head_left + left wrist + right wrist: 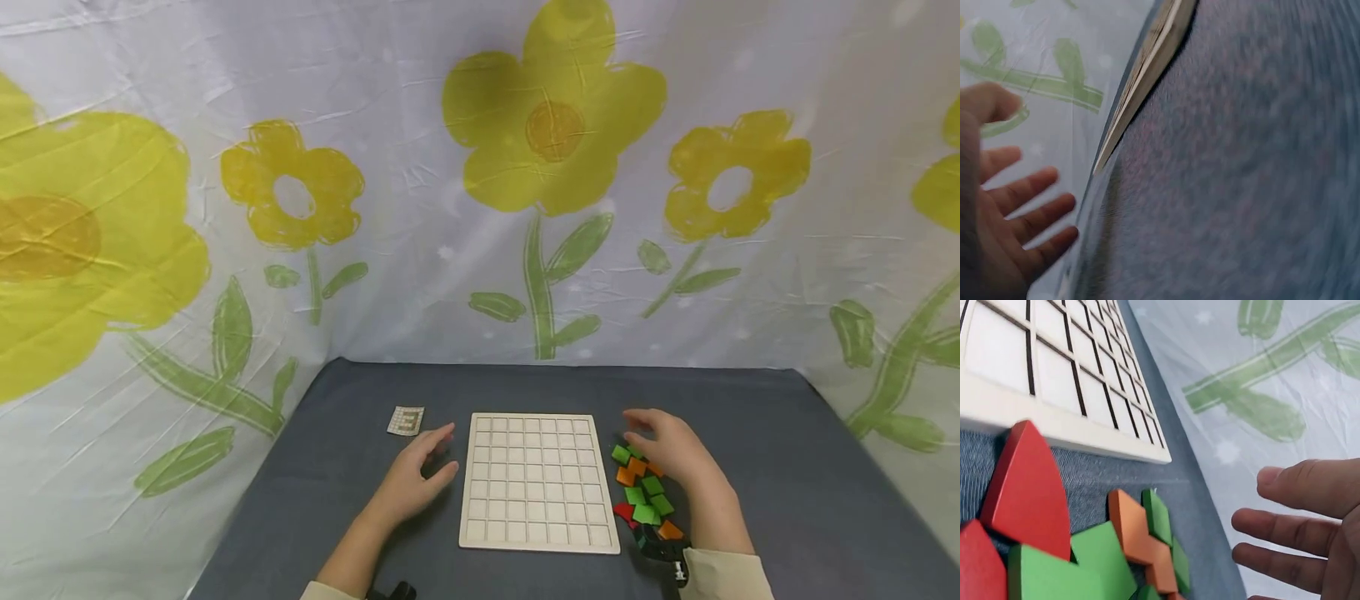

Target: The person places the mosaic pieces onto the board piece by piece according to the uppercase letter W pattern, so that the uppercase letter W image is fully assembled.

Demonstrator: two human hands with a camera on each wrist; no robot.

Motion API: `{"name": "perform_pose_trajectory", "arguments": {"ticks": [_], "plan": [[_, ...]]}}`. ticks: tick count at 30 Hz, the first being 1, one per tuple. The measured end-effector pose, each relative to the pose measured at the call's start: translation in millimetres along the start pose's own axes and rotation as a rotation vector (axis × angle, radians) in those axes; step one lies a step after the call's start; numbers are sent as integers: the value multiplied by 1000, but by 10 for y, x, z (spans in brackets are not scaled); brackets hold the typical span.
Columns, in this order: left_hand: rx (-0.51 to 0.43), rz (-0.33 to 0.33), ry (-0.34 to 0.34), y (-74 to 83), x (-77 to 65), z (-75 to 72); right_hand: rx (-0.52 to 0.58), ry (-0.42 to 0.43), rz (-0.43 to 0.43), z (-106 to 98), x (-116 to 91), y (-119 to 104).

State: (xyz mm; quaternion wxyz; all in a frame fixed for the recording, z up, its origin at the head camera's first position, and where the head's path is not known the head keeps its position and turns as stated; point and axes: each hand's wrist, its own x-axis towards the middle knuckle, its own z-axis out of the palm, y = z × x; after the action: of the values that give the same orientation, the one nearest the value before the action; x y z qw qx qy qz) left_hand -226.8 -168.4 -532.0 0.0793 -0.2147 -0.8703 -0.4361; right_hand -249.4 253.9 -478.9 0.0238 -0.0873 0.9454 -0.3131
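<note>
A pale wooden board (537, 482) with a grid of square cells lies flat on the dark cloth. Just left of it hovers my left hand (414, 477), fingers spread and holding nothing. My right hand (672, 446) hangs over the far end of a pile of coloured blocks on the board's right side, its fingers extended and apart from them. The pile holds green blocks (643, 514), orange blocks (626, 476) and red blocks (1027, 494). In the right wrist view a red block lies close against the board's edge.
A small card (406, 421) with a printed grid pattern lies beyond my left hand. The dark grey tablecloth (337, 433) reaches back to a white curtain (405, 275) with yellow flowers, which also hangs along both sides.
</note>
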Motion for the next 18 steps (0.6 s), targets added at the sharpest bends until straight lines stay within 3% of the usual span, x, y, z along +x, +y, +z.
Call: {"name": "perform_pose_trajectory", "arguments": {"ticks": [6,12,18], "plan": [[24,-24,-34,-124,-39,80,-35,7,56,22,36,132],[52,-25,-100,-176,-53,108,-64,-13,172,33,47,234],[62,-26,-116,-203,-66,142,-85,-19,222,54,41,279]]}}
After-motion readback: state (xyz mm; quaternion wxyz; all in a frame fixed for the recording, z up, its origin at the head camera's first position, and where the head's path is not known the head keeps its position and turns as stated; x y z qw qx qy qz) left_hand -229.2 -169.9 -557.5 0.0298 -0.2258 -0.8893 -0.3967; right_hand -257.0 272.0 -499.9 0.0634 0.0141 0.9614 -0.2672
